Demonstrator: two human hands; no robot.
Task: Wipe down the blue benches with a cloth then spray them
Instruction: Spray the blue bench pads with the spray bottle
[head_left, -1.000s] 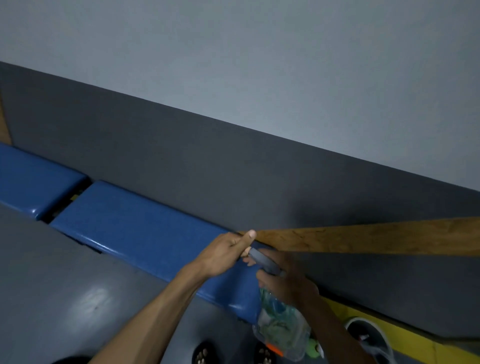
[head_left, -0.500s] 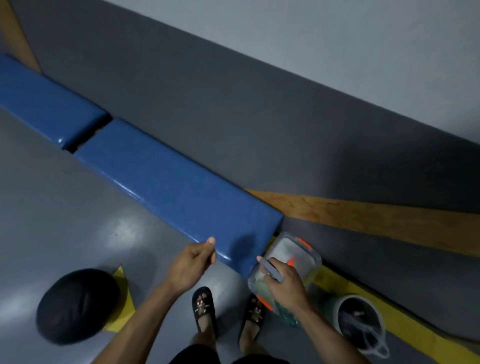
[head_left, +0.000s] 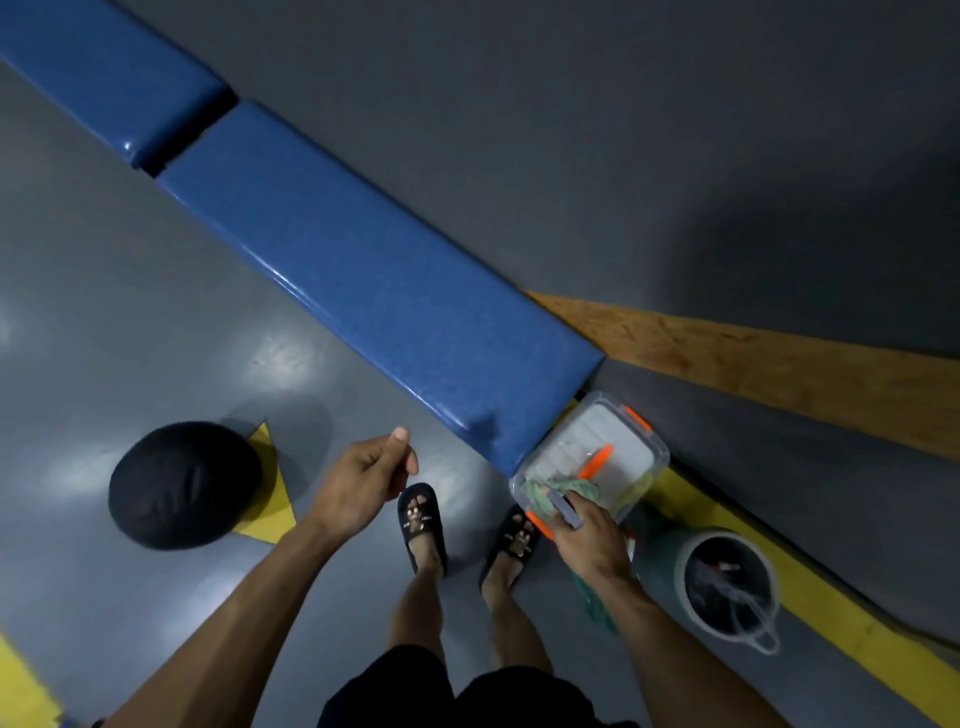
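Two blue padded benches run along the dark wall, the nearer one (head_left: 374, 291) ending just in front of me and the farther one (head_left: 104, 67) at the upper left. My right hand (head_left: 587, 540) grips the grey handle (head_left: 563, 509) of a clear plastic box (head_left: 587, 441) with orange latches, which is low beside the bench's end. A green cloth (head_left: 576, 488) lies inside the box. My left hand (head_left: 358, 483) hovers over the floor left of my feet, fingers loosely curled and holding nothing. I see no spray bottle.
A bucket (head_left: 727, 582) stands on the floor to my right, by a yellow floor stripe (head_left: 831, 587). A black round cushion-like object (head_left: 184, 483) lies to my left. A wooden board (head_left: 753, 358) runs along the wall on the right. My sandalled feet (head_left: 421, 525) stand close to the bench.
My view has tilted down. The box has come down from in front of the wall to beside the bench's end. My left hand has left the handle and drawn back to the left.
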